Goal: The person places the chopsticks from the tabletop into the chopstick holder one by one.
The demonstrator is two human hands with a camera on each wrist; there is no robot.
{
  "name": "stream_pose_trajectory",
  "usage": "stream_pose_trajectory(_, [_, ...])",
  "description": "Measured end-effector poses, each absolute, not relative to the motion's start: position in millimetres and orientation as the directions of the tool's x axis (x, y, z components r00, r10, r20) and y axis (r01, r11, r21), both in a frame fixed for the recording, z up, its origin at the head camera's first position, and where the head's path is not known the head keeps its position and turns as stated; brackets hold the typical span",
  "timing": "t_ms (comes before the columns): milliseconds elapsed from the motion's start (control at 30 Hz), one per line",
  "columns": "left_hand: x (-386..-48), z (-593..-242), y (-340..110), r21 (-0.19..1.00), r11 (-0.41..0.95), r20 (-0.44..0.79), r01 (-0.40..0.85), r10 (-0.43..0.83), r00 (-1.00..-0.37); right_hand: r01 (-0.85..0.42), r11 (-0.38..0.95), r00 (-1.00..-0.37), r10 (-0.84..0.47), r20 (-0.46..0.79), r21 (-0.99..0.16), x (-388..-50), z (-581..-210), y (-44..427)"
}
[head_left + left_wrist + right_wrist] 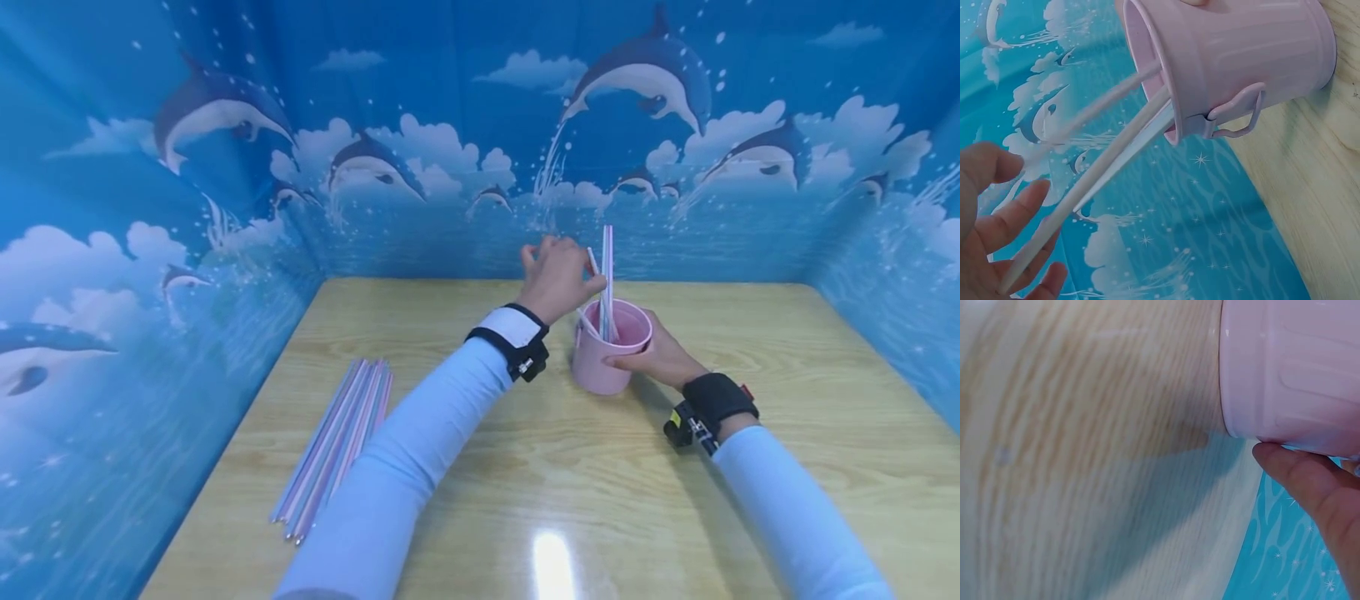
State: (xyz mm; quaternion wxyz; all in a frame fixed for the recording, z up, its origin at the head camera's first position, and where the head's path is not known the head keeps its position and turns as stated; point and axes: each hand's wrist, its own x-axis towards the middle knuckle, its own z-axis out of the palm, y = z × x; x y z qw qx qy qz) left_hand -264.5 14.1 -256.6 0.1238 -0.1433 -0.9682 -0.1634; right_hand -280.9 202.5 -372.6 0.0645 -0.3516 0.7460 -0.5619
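Note:
A small pink bucket [598, 368] stands on the table, several pale, shiny drinking straws [607, 262] leaning out of its mouth. My right hand [663, 353] grips the bucket's right side, its thumb across the front; in the right wrist view a finger [1300, 472] lies along the wall near the base. My left hand [557, 279] is beside the straws, above the rim. Seen from the left wrist, its fingers [1013, 219] are spread and loosely bent, with a gap between thumb and forefinger. One straw [1110, 97] is blurred; another crosses in front of the fingers.
A bundle of pearly pink and lilac straws [337, 446] lies on the left of the wooden table [480, 517], beside my left sleeve. A blue dolphin-print curtain [450, 167] closes off the back and both sides. The bucket has a small side handle [1254, 112].

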Motion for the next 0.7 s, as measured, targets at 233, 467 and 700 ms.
stream_pose_trajectory(233, [-264,-250,-2,0.326,0.889,0.336,0.322,0.21,-0.918,-0.452,0.101,-0.747,-0.586,0.314,-0.886,-281,-372,202])
stream_pose_trajectory(467, [-259,-240,-48,0.347,0.898,0.352,0.269,0.141,-0.925,-0.452,0.1,-0.756,-0.57,0.321,-0.886,-285,-376,203])
stream_pose_trajectory(700, [-236,-260,-133,0.246,0.961,0.261,0.123,0.057,-0.964,-0.436,0.097,-0.749,-0.589,0.302,-0.894,-282,-373,203])
